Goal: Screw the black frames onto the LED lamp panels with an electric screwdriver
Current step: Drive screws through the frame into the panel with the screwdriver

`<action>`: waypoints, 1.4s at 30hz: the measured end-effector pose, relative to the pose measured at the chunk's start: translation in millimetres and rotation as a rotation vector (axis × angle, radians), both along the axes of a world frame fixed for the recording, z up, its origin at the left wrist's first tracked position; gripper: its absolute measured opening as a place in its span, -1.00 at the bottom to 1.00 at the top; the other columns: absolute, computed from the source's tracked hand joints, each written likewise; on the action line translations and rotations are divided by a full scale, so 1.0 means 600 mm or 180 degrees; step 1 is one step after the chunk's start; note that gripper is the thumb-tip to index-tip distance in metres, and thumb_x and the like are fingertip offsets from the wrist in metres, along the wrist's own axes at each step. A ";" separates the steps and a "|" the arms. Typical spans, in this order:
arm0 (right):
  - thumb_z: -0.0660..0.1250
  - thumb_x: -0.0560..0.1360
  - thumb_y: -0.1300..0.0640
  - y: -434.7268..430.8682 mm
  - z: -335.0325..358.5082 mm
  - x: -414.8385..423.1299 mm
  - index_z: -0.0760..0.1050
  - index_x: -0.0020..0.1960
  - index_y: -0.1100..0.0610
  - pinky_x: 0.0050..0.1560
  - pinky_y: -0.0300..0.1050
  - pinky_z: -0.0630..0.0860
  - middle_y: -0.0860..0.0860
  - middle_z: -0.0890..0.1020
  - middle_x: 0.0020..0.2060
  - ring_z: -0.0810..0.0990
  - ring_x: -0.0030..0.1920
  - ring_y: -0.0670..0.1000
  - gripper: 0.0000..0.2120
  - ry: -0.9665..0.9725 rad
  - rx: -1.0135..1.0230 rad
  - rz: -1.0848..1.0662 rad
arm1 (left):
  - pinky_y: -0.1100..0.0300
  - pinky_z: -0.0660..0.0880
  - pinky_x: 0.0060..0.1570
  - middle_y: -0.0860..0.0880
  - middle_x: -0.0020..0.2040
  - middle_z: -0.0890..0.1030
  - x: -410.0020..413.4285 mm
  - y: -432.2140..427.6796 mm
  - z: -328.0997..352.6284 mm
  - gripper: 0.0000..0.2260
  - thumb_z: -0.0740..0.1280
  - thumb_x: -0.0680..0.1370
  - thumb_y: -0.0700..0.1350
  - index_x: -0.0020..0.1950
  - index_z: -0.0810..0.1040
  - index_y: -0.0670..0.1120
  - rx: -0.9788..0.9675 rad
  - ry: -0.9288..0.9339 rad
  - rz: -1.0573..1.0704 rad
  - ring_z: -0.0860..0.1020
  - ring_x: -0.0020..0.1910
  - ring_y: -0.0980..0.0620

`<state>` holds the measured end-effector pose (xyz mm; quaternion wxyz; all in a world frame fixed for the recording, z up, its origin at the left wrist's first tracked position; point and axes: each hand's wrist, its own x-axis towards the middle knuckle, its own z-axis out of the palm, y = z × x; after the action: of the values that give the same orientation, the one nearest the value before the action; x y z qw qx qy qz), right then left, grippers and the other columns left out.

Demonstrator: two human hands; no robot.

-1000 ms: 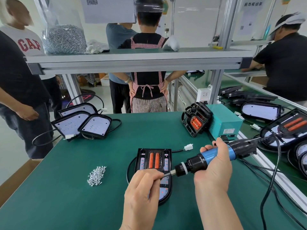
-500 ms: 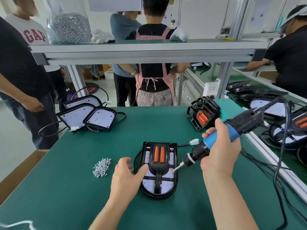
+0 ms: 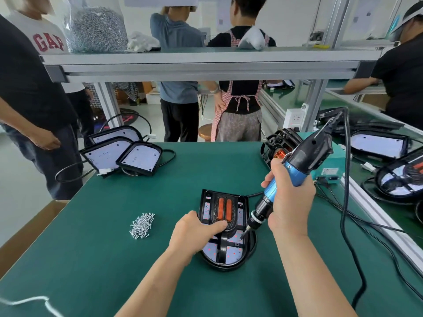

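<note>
An LED lamp panel with a black frame [image 3: 225, 252] and two orange strips lies on the green mat in front of me. My left hand [image 3: 194, 229] presses down on the frame's left side, thumb across its middle. A blue and black electric screwdriver [image 3: 295, 172] is gripped in my right hand [image 3: 290, 202], held steeply with its bit touching the frame's right side. A small pile of silver screws [image 3: 142, 225] lies to the left of the panel.
Three more lamp panels [image 3: 121, 154] lie stacked at the far left of the mat. Another black frame [image 3: 278, 145] leans against a teal box [image 3: 334, 165] at the far right. The screwdriver's black cable [image 3: 345, 202] hangs on the right. People stand beyond the bench.
My left hand left the screwdriver tip and came down flat on the frame. My right hand tilted the screwdriver upright and brought its bit down onto the frame's right side.
</note>
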<state>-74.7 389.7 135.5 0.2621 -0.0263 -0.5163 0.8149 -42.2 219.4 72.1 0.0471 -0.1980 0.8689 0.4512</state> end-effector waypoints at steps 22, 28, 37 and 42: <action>0.44 0.43 0.13 -0.006 -0.017 -0.005 0.50 -0.15 0.07 -0.36 -0.21 0.49 0.02 0.52 -0.43 0.48 -0.43 0.00 -0.89 0.0014 -0.0001 0.0292 | -0.10 0.57 0.13 -0.04 -0.02 0.67 0.007 0.015 0.007 -0.39 0.48 0.17 0.29 0.03 0.55 -0.10 0.0416 0.0129 0.0036 0.63 0.00 -0.06; 0.42 0.43 0.14 -0.008 -0.022 -0.005 0.49 -0.11 0.13 -0.34 -0.20 0.48 0.03 0.51 -0.44 0.48 -0.44 0.02 -0.88 0.0138 0.0280 0.0480 | -0.11 0.59 0.11 -0.01 -0.06 0.69 0.010 0.014 0.007 -0.41 0.47 0.15 0.31 0.00 0.59 -0.07 0.0447 0.0113 0.0067 0.65 -0.03 -0.04; 0.37 0.40 0.22 -0.016 -0.025 -0.016 0.42 -0.23 0.12 -0.36 -0.26 0.46 0.02 0.49 -0.50 0.45 -0.47 -0.05 -0.87 0.0359 0.0762 0.0716 | -0.13 0.60 0.09 0.02 -0.08 0.70 0.005 0.020 0.002 -0.38 0.43 0.09 0.33 0.00 0.58 -0.03 0.0536 0.0195 0.0121 0.66 -0.05 -0.04; 0.37 0.40 0.20 -0.015 -0.026 -0.015 0.43 -0.26 0.07 -0.33 -0.26 0.45 0.05 0.49 -0.51 0.44 -0.47 -0.03 -0.87 0.0387 0.0810 0.1034 | -0.14 0.60 0.08 0.00 -0.07 0.69 0.010 0.025 0.003 -0.37 0.42 0.09 0.33 0.00 0.57 -0.04 0.0537 0.0191 0.0154 0.66 -0.04 -0.06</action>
<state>-83.7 380.6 120.1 0.1593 0.1398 -0.5957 0.7747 -36.3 234.4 73.9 0.0267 -0.2007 0.8238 0.5295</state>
